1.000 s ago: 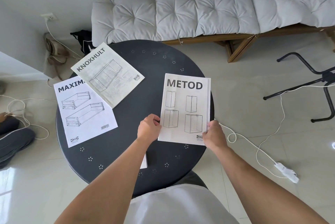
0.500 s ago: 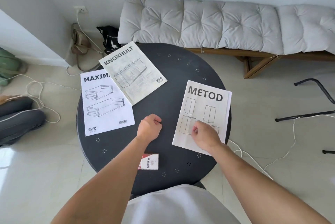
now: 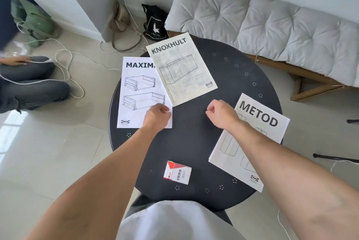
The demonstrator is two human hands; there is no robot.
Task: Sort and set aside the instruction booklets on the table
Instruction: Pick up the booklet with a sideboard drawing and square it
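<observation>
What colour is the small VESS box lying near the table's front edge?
The small cardboard VESS box is white with a red corner, seen in the head view.

The middle of the round dark table (image 3: pixel 196 142) is bare, so a hand can pass there. The MAXIMERA booklet (image 3: pixel 136 92) and KNOXHULT booklet (image 3: pixel 181 68) fill the left side. The METOD booklet (image 3: pixel 258 123) fills the right edge. A small VESS box (image 3: pixel 177 172) sits near the front.

KNOXHULT booklet (image 3: pixel 181 68) covers the end of the MAXIMERA booklet's (image 3: pixel 139 92) title.
</observation>
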